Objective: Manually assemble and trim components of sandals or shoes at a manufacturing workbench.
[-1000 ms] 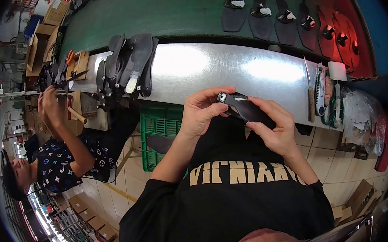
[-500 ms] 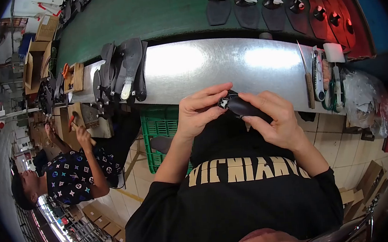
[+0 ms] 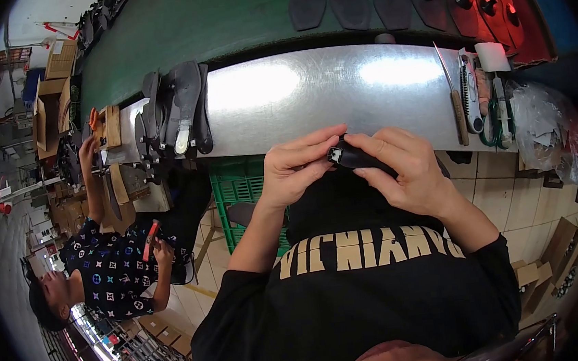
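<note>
Just in front of the metal bench's near edge, a dark sandal piece (image 3: pixel 356 157) is held between both hands. It is smooth and black, with a small whitish patch at its left end. My left hand (image 3: pixel 295 167) pinches that end, fingers straight and thumb below. My right hand (image 3: pixel 404 163) wraps round the other end, fingers on top and thumb underneath. The palms hide much of the piece, so its full shape cannot be made out.
Black soles (image 3: pixel 186 100) stand bunched on the metal bench (image 3: pixel 335 80). Tools with scissors (image 3: pixel 500 121) and a box cutter (image 3: pixel 468 96) lie right. Strapped soles (image 3: pixel 350 10) line the green belt (image 3: pixel 220 21). A co-worker (image 3: pixel 111 265) with a hammer sits left, beside a green crate (image 3: pixel 225 200).
My hands keep their hold on the sandal piece, with only a slight shift. The view has shifted a little. The co-worker's hammer came down, and their other hand reached to the wooden box.
</note>
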Demonstrator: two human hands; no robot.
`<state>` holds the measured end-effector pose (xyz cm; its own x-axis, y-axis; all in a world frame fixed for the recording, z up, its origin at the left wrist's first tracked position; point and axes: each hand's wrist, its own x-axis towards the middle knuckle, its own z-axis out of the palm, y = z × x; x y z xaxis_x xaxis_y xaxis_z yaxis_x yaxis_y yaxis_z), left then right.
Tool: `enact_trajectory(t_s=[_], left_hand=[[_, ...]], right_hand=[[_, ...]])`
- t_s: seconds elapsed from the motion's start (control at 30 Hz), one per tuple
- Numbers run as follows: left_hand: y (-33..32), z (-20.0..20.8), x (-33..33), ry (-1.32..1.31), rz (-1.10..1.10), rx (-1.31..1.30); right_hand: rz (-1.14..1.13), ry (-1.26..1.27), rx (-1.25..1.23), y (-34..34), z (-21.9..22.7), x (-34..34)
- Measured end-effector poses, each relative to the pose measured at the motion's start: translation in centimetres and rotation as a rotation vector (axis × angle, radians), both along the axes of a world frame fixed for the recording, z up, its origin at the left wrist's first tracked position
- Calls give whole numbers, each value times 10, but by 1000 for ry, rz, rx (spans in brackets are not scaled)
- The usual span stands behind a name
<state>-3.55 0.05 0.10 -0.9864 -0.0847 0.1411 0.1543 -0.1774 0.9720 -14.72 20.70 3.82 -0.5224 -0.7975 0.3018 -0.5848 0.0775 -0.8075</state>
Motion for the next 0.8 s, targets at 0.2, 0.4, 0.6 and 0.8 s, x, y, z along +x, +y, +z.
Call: enact_trajectory(t_s=[0.2, 0.4, 0.6, 0.8], left_hand=[[11, 4, -3, -72, 28, 22], [16, 4, -5, -219, 69, 116], [24, 5, -7, -307, 148, 170], [21, 0, -12, -421, 185, 191]], right_hand=[[-48, -216, 38, -1, -4, 2], [-74, -277, -15, -4, -14, 1], [-6, 58, 60, -3, -15, -5], [58, -43, 104, 0, -18, -6]])
